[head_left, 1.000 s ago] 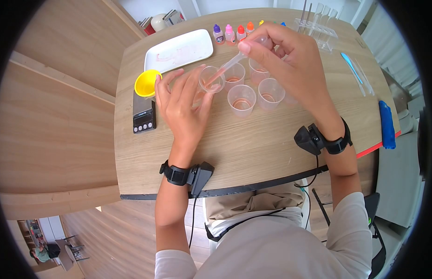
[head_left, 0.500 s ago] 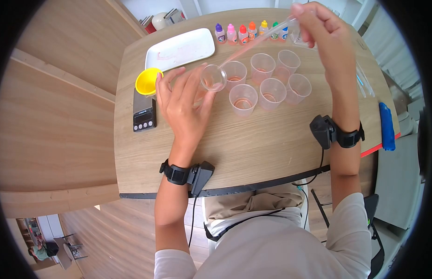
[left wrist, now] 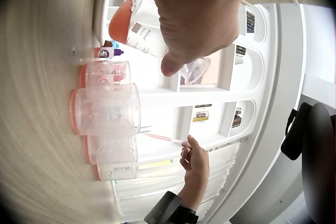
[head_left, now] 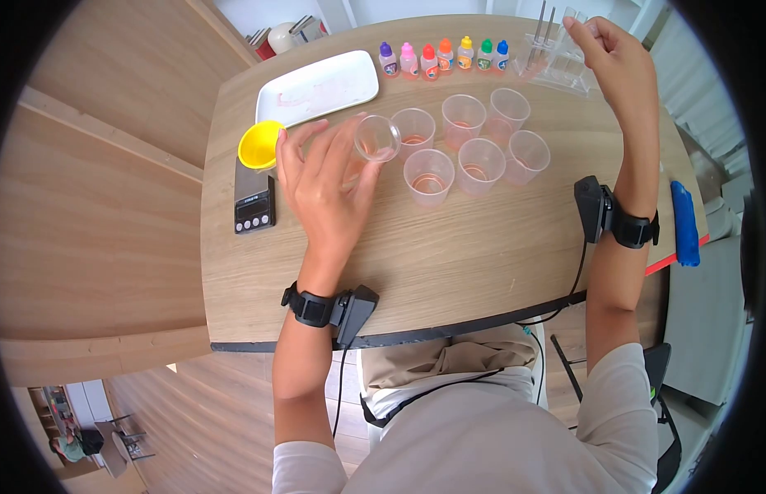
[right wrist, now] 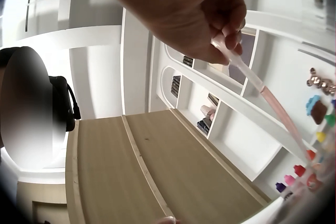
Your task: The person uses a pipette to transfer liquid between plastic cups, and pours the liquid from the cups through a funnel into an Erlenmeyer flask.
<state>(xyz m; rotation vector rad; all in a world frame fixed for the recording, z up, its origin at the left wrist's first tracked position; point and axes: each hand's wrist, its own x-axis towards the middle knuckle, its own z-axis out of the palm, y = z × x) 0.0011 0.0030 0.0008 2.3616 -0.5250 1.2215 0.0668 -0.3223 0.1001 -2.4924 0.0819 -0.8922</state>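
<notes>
My left hand (head_left: 325, 185) holds a clear plastic measuring cup (head_left: 376, 138) by its side. In the left wrist view the cup is tilted, with printed marks on its wall and reddish liquid (left wrist: 121, 22) at its bottom. At the back right my right hand (head_left: 618, 70) pinches the bulb end of a plastic dropper pipette (right wrist: 281, 113), which contains pinkish liquid. The hand overlaps a clear rack of test tubes (head_left: 556, 70) in the head view. Several plastic cups (head_left: 429, 177) with a little reddish liquid stand between the hands.
Several small dye bottles (head_left: 429, 62) with coloured caps line the back. A white tray (head_left: 362, 67) lies at the back left, with a yellow cup (head_left: 261, 146) and a black scale (head_left: 255, 210) nearer. A blue cloth-like roll (head_left: 684, 222) lies at the right edge.
The right hand has lifted the pipette out of the held cup and moved it right and back, to the test tube rack. The left hand stays put with its cup.
</notes>
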